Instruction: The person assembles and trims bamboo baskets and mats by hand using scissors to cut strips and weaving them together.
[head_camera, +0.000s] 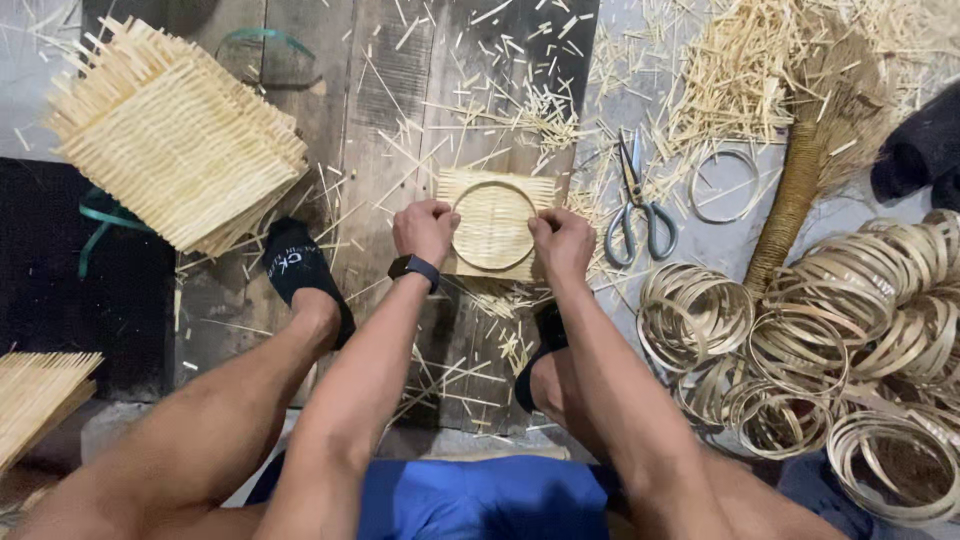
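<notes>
Both hands, left hand (424, 230) and right hand (562, 243), pinch the bamboo ring (493, 225) onto the woven square (497, 192); keep your pressure even, ring centred.

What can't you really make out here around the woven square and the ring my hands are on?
- Head view: the edges of the woven mat under the left hand and right hand are covered by the fingers.
- Whether the ring is seated or only resting on it: cannot tell.
- The pile of rings is cut off by the right edge.
- The scissors' blade tips blur into scattered splinters.
</notes>
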